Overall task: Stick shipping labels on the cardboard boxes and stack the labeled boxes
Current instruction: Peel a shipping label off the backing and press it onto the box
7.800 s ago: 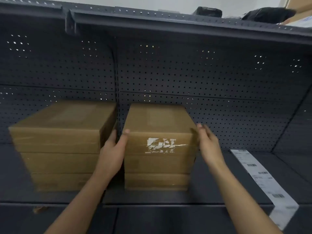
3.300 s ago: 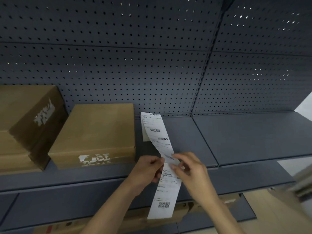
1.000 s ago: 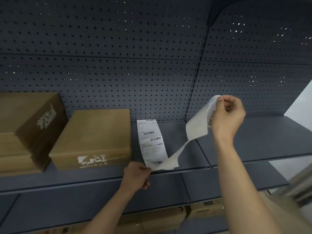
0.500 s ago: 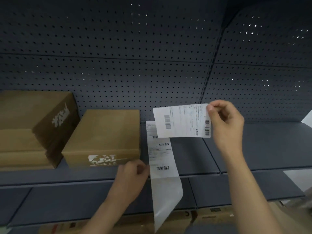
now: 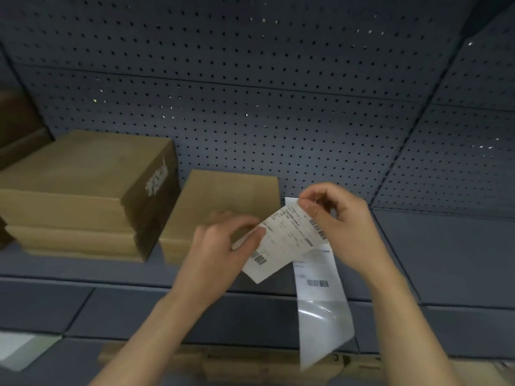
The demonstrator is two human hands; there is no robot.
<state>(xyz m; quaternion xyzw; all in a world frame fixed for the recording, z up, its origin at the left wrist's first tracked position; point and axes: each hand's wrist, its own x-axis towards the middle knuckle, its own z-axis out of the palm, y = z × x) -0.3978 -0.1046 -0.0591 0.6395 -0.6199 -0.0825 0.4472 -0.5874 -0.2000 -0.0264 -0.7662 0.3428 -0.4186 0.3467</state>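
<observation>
A peeled white shipping label [image 5: 287,240] with barcodes hangs tilted between both hands, just in front of a single flat cardboard box [image 5: 223,201] on the grey shelf. My right hand [image 5: 342,229] pinches the label's upper right corner. My left hand [image 5: 220,252] pinches its lower left edge. To the left, a stack of cardboard boxes [image 5: 83,196] stands on the same shelf. The label strip [image 5: 320,288] lies on the shelf to the right of the single box, and its glossy empty backing droops over the front edge.
A dark perforated back panel [image 5: 250,107] closes the shelf behind. The grey shelf [image 5: 446,260] runs on to the right. More cardboard boxes [image 5: 250,363] sit on a lower level below the shelf edge.
My right hand brought the peeled label down and left toward the single box. My left hand left the strip and took hold of the label's lower edge.
</observation>
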